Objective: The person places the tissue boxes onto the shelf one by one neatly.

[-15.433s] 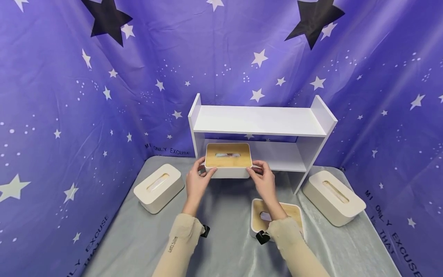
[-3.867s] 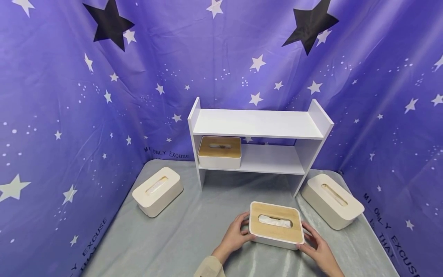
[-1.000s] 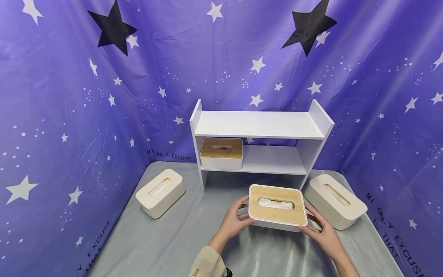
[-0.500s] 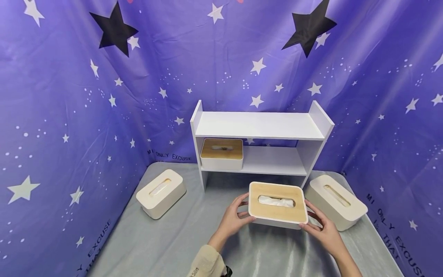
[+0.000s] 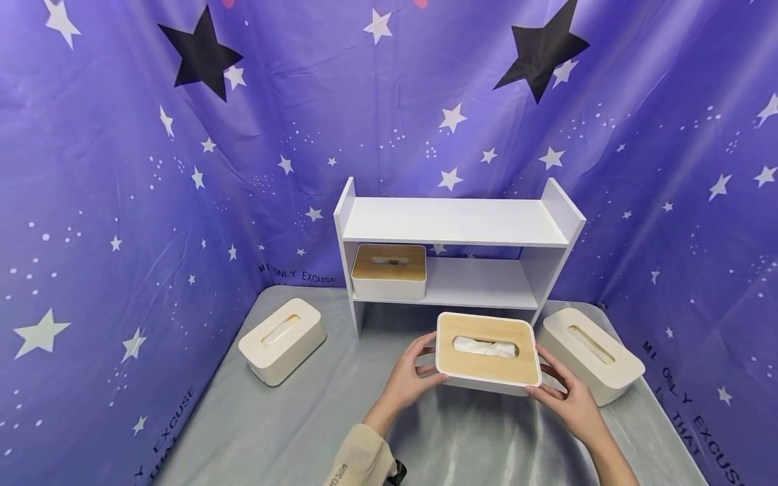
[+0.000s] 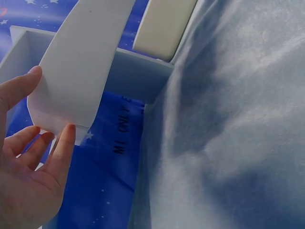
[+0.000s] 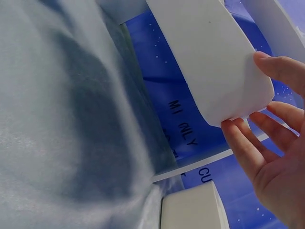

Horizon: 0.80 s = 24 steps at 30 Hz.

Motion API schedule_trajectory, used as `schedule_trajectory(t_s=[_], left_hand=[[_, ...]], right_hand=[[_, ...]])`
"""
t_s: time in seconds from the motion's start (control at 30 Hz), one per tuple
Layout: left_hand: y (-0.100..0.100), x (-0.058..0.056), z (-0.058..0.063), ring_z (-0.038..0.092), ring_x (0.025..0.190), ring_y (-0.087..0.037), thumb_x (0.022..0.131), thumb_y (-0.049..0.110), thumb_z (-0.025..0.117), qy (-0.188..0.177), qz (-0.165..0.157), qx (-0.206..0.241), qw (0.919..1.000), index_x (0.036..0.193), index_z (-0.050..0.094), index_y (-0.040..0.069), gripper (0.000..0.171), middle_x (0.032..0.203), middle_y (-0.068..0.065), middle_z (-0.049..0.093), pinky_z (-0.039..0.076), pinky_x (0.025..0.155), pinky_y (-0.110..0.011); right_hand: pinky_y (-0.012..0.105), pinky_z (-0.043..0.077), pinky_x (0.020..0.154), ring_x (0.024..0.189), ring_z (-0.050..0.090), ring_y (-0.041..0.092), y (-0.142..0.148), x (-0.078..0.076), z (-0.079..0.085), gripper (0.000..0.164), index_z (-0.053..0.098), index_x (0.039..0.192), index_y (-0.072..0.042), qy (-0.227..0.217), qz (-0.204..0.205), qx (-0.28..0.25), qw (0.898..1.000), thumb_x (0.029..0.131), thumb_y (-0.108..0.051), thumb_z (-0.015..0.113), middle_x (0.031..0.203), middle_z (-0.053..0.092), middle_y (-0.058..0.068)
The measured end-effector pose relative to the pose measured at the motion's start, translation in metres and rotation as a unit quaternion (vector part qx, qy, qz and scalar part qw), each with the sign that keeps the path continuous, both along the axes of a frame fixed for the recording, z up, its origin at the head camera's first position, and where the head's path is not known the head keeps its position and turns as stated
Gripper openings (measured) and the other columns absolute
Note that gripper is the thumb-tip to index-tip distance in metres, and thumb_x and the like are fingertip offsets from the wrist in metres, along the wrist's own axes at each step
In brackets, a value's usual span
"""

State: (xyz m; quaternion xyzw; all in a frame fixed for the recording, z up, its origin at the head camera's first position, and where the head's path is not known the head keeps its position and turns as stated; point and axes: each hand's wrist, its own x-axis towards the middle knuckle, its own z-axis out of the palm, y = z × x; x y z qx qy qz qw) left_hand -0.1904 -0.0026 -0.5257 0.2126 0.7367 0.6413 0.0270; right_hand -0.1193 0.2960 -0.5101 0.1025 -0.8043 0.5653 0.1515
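Between my two hands is a white tissue box (image 5: 489,368) with a wooden lid, white tissue showing in its slot. It hangs above the grey cloth, in front of the shelf. My left hand (image 5: 406,379) grips its left end, thumb at the front corner. My right hand (image 5: 570,399) grips the opposite end in the same way. Both wrist views show the white box wall (image 6: 81,62) between thumb and fingers, with a gap above the cloth. A second wooden-lidded tissue box (image 5: 390,280) stands at the left end of the white shelf's (image 5: 452,221) middle board.
A cream tissue box (image 5: 282,351) lies angled on the cloth at the left. Another cream tissue box (image 5: 602,364) sits close by my right hand. Grey cloth (image 5: 292,425) covers the table, and purple star-printed curtains (image 5: 121,169) hang on three sides.
Earlier, the first wooden-lidded box went from my hands onto the shelf's middle board. Since then both hands have gripped the second one, lifted it off the cloth and moved it slightly towards the shelf.
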Motion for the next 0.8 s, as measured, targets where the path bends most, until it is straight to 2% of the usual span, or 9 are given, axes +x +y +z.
schedule_trajectory(t_s=[0.2, 0.43, 0.63, 0.8], left_hand=[[0.0, -0.003, 0.005, 0.053, 0.131, -0.037, 0.08, 0.005, 0.082, 0.002, 0.001, 0.001, 1.0, 0.149, 0.045, 0.012, 0.079, 0.15, -0.013, 0.047, 0.059, 0.095, -0.032], [0.0, -0.004, 0.016, 0.053, 0.132, -0.03, 0.081, 0.006, 0.082, -0.001, 0.003, -0.006, 1.0, 0.15, 0.044, 0.017, 0.079, 0.151, -0.007, 0.046, 0.057, 0.096, -0.025], [-0.001, -0.009, 0.021, 0.053, 0.132, -0.03, 0.081, 0.007, 0.081, 0.012, 0.0, -0.01, 0.9999, 0.151, 0.043, 0.016, 0.079, 0.15, -0.008, 0.047, 0.058, 0.095, -0.026], [-0.001, -0.014, 0.024, 0.053, 0.132, -0.029, 0.08, 0.007, 0.082, 0.025, 0.0, -0.006, 0.9997, 0.15, 0.044, 0.017, 0.08, 0.149, -0.008, 0.048, 0.058, 0.096, -0.03]], right_hand=[[0.006, 0.054, 0.083, 0.115, 0.051, -0.015, 0.001, -0.003, 0.004, 0.076, 0.039, 0.149, 0.006, 0.007, 0.0, 0.003, 1.0, 0.081, 0.013, 0.072, 0.141, 0.047, -0.029], [0.006, 0.053, 0.085, 0.118, 0.052, -0.014, 0.002, -0.007, 0.012, 0.076, 0.037, 0.15, 0.006, 0.018, 0.017, -0.01, 1.0, 0.082, 0.015, 0.07, 0.143, 0.047, -0.027], [0.006, 0.053, 0.087, 0.119, 0.053, -0.01, 0.003, -0.012, 0.016, 0.077, 0.036, 0.15, 0.005, 0.028, 0.03, -0.021, 0.999, 0.082, 0.017, 0.069, 0.145, 0.046, -0.022], [0.005, 0.051, 0.089, 0.119, 0.052, -0.011, 0.002, -0.015, 0.02, 0.077, 0.036, 0.15, 0.006, 0.033, 0.022, -0.01, 0.999, 0.081, 0.016, 0.07, 0.145, 0.045, -0.023]])
